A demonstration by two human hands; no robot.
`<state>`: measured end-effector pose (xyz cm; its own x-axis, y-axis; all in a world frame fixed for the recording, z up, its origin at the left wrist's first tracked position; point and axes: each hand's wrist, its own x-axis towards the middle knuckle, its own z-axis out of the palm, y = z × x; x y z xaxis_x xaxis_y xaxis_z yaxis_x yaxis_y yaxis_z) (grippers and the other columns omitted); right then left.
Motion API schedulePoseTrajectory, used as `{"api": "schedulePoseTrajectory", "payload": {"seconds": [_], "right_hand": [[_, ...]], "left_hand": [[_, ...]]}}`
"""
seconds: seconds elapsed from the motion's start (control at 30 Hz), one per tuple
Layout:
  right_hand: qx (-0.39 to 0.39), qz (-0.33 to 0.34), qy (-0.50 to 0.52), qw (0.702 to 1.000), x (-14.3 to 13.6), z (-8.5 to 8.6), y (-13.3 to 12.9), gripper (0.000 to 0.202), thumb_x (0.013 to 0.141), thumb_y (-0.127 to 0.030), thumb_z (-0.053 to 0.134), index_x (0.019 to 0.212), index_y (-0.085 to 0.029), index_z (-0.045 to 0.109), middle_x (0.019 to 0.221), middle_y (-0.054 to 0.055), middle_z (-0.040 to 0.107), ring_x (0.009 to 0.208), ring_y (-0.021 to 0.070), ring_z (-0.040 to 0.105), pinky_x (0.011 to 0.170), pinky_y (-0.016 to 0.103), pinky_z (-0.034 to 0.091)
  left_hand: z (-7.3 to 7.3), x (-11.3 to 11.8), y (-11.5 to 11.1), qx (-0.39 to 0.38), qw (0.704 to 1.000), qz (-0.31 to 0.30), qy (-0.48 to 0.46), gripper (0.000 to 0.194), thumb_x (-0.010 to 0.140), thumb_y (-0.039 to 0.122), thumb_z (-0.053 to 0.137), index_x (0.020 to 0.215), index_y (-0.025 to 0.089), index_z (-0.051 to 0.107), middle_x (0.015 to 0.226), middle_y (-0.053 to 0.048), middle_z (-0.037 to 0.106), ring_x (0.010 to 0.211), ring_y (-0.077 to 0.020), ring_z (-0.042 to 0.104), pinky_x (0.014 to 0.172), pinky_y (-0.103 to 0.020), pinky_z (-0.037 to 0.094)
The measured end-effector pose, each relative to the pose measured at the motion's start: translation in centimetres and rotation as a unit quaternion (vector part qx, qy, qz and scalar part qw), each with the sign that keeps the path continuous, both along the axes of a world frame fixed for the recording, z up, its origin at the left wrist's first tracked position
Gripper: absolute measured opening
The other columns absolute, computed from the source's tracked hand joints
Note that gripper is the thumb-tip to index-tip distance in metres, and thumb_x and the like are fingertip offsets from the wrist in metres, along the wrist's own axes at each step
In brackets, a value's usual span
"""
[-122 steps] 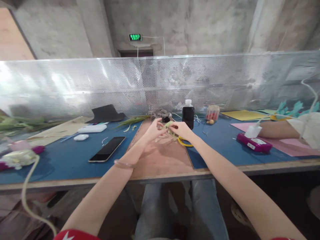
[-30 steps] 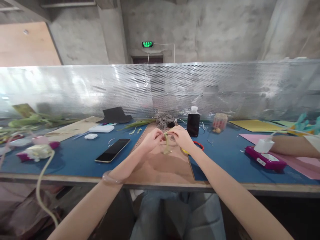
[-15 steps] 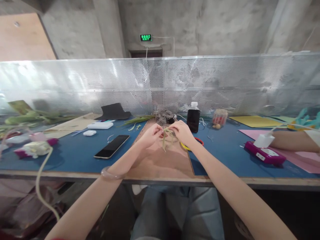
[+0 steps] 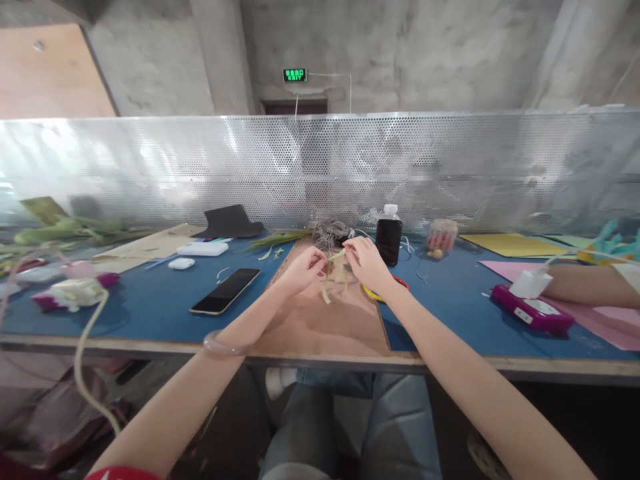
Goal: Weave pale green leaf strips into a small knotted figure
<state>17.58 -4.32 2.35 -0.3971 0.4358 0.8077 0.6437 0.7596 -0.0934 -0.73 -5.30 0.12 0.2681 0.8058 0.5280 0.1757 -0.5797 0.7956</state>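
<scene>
Between my two hands a pale green, leaf-like strip point(image 4: 339, 255) is stretched, with thin ends point(image 4: 327, 295) hanging down over the brown board point(image 4: 325, 327). My left hand point(image 4: 306, 268) pinches it from the left, fingers closed. On the other side my right hand point(image 4: 365, 259) is closed on it with thumb and fingertips. Right behind the hands lies a tangle of grey string point(image 4: 331, 233). Yellow-and-red handled scissors point(image 4: 373, 293) lie partly hidden under my right wrist. What exactly the strip is tied or folded into is too small to tell.
A phone point(image 4: 226, 291) and a white earbud case point(image 4: 181, 264) lie left. A bottle point(image 4: 391, 212) stands behind a dark phone point(image 4: 389, 241), beside a jar point(image 4: 442, 235). At right are a purple power strip point(image 4: 533, 310) and another person's arm point(image 4: 585, 283). A perforated metal screen point(image 4: 200, 167) borders the back.
My right hand has turned and lifted slightly, and the strip between the hands shows more plainly. The hanging ends have shifted a little. The camera view has moved slightly.
</scene>
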Motion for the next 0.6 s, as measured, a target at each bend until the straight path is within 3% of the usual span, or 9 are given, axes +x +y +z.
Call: {"api": "schedulePoseTrajectory", "payload": {"seconds": [0.17,0.43,0.6], "right_hand": [[-0.031,0.043,-0.057,0.997,-0.78,-0.23,-0.68,0.013,0.084,-0.023,0.051,0.081,-0.013,0.057,0.078,0.001,0.058,0.079,0.0144,0.055,0.074,0.033,0.044],[-0.048,0.052,-0.069,0.995,-1.01,-0.77,-0.22,0.014,0.087,-0.022,0.048,0.085,-0.012,0.058,0.082,0.002,0.060,0.079,0.0134,0.057,0.073,0.033,0.047],[-0.051,0.048,-0.070,0.995,-1.01,-0.93,-0.37,0.015,0.087,-0.024,0.048,0.088,-0.012,0.057,0.084,0.002,0.060,0.079,0.0135,0.057,0.073,0.033,0.047]], "left_hand": [[-0.30,-0.12,0.49,-0.006,1.000,-0.001,0.012,0.014,0.084,0.023,0.051,0.090,0.011,0.054,0.077,-0.001,0.059,0.070,-0.0132,0.059,0.066,-0.031,0.050],[0.11,-0.04,-0.04,-0.021,1.000,-0.011,0.002,0.014,0.085,0.023,0.050,0.093,0.011,0.051,0.075,-0.001,0.059,0.069,-0.0137,0.060,0.065,-0.031,0.050],[0.26,-0.22,-0.35,-0.029,0.999,-0.029,0.005,0.029,0.075,0.019,0.061,0.099,0.014,0.046,0.077,-0.002,0.062,0.074,-0.0155,0.062,0.072,-0.033,0.049]]}}
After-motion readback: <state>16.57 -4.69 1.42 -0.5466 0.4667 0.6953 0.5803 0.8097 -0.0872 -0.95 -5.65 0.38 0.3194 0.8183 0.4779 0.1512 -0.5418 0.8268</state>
